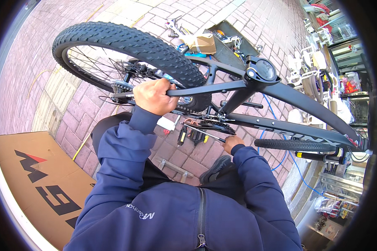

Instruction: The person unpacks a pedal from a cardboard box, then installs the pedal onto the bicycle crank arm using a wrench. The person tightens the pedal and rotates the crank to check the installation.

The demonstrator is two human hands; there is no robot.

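Note:
A black bicycle frame point(299, 100) stretches across the view, its seat clamp end point(262, 69) pointing up toward me. My left hand point(153, 96) is wrapped round a thin black tube of the frame, beside the rear wheel. The knobbly rear tyre point(130, 39) rises just beyond it, with the cassette point(120, 86) near the wrist. Lower down, my right hand point(232, 144) is closed at the end of a slim metal bar point(211, 135) next to the chainring point(215, 126). Whether the bar is a tool or the crank arm, I cannot tell; the fingers are partly hidden.
Tools lie on the brick paving, near a dark tool tray point(243, 48) and a small cardboard box point(202, 43). A folding multi-tool point(194, 136) sits below the chain. A large carton point(37, 180) stands at left. Blue hose point(299, 171) and crowded shelves point(347, 54) are at right.

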